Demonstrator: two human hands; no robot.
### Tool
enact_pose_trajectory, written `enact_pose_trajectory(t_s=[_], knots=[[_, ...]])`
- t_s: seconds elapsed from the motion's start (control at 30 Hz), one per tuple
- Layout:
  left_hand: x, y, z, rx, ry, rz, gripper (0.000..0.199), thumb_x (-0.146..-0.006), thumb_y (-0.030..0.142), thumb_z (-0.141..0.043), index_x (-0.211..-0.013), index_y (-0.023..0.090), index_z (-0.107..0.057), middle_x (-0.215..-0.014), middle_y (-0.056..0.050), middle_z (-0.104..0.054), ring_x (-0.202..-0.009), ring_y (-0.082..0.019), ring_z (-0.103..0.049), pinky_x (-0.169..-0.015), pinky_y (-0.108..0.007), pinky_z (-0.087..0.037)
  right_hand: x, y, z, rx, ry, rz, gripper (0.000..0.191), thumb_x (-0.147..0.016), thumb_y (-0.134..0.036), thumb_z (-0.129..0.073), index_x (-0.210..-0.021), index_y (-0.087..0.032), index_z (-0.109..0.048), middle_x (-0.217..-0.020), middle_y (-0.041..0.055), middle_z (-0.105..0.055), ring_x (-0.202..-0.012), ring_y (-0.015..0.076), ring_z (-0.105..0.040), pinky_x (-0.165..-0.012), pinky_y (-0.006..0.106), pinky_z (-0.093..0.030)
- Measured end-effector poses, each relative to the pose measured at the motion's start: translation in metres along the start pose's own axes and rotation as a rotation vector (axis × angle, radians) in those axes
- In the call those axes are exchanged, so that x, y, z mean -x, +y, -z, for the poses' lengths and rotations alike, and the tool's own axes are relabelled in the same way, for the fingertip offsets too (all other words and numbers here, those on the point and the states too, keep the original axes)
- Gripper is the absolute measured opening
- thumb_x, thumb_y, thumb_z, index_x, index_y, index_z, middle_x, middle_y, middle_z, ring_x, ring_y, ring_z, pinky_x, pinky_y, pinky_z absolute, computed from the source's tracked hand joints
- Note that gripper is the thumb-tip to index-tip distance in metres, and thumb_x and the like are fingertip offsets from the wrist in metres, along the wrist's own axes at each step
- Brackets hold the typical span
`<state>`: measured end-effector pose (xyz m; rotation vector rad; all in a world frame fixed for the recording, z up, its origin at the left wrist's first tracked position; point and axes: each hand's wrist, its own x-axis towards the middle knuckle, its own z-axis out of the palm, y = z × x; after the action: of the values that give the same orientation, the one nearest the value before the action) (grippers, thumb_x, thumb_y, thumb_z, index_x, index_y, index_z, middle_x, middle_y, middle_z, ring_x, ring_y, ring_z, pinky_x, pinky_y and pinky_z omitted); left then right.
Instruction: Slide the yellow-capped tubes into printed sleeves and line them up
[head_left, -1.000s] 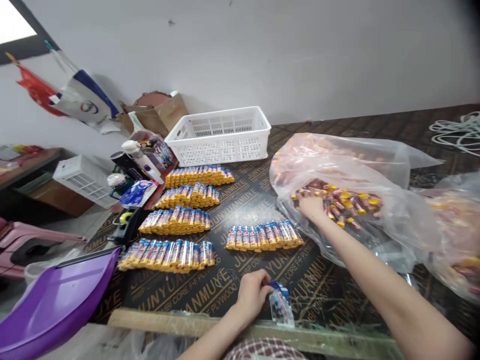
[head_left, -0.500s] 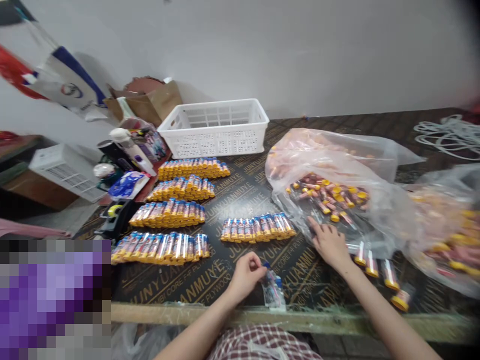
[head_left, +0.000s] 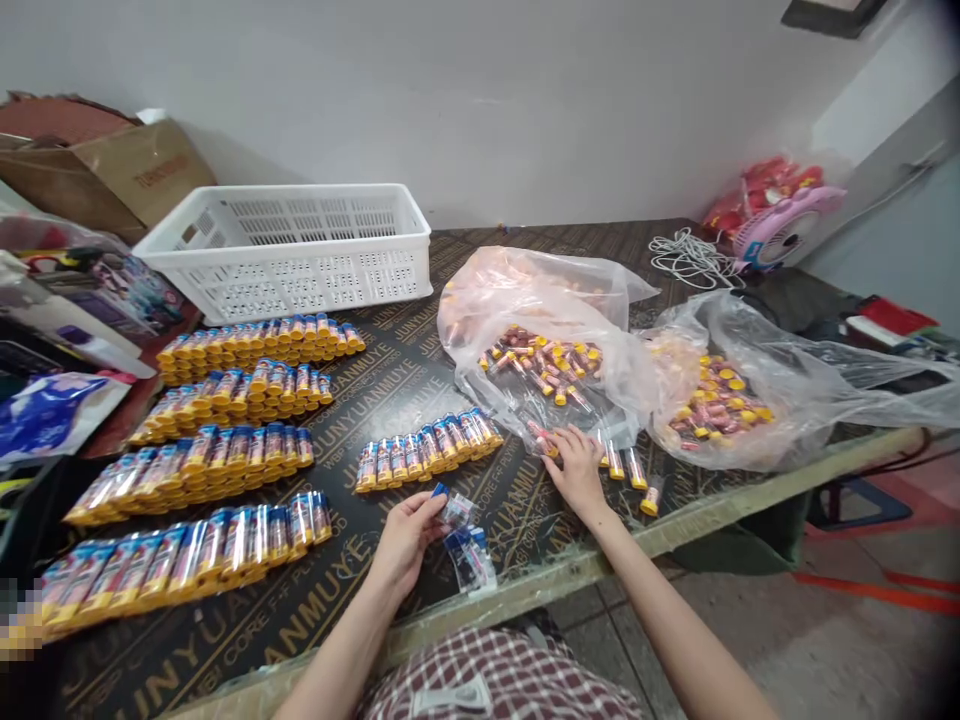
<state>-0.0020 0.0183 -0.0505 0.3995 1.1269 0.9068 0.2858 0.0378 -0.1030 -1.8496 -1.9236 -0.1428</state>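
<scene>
My left hand (head_left: 409,540) pinches a small clear packet with a blue top (head_left: 456,508) near the table's front edge. More clear packets with blue parts (head_left: 471,560) lie just below it. My right hand (head_left: 579,468) has its fingers closed on a small yellow-capped tube (head_left: 541,436) at the mouth of an open plastic bag (head_left: 517,400). Inside that bag are many loose pink tubes with yellow caps (head_left: 559,365). Several clear yellow-capped tubes (head_left: 636,468) lie to the right of my right hand. Between the hands and the bag sits a short row of blue-and-yellow tubes (head_left: 427,448).
Stacked rows of blue-and-yellow tubes (head_left: 247,450) fill the table's left side. Behind them stands a white plastic basket (head_left: 315,275). A second bag of tubes (head_left: 720,440) lies at the right. Farther back are white cord (head_left: 691,260) and a pink fan (head_left: 784,235).
The view has swung right. My right hand has gone from reaching at the bag's mouth to closing on a tube. My left hand has lifted a packet slightly.
</scene>
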Motion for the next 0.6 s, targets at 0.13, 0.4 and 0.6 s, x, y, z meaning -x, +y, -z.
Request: enact_pose_trajectory(t_s=[0.13,0.4,0.6], knots=[[-0.002,-0.002,-0.002,0.052,0.024,-0.003,0.033,-0.048,0.03,-0.087,-0.069,0.012,-0.069,-0.064,-0.003,-0.069,-0.054,-0.01,-0.061,-0.052,-0.02,-0.053,-0.005,-0.003,0.003,-0.09,0.026,0.015,0.018,-0.084,-0.02,-0.052,-0.1,-0.019,-0.062,-0.101,0.0081,-0.067,-0.111,0.0302,-0.052,-0.099,0.052,-0.026],[-0.004,0.003,0.004,0.109,0.203,-0.108,0.038,-0.041,0.038,-0.088,-0.057,0.011,-0.067,-0.057,-0.002,-0.066,-0.049,-0.008,-0.057,-0.049,-0.018,-0.049,0.004,-0.076,0.046,-0.629,-0.099,-0.052,0.02,-0.086,-0.028,-0.057,-0.104,-0.02,-0.058,-0.094,0.0039,-0.067,-0.08,0.0173,-0.064,-0.073,0.029,-0.052],[-0.004,0.006,0.006,0.174,0.28,-0.17,0.04,-0.041,0.04,-0.087,-0.059,0.011,-0.066,-0.056,-0.002,-0.065,-0.049,-0.008,-0.057,-0.05,-0.019,-0.048,0.027,-0.134,0.057,-0.781,-0.215,0.031,0.018,-0.083,-0.02,-0.059,-0.101,-0.021,-0.062,-0.09,0.0037,-0.065,-0.078,0.0172,-0.062,-0.07,0.028,-0.052]])
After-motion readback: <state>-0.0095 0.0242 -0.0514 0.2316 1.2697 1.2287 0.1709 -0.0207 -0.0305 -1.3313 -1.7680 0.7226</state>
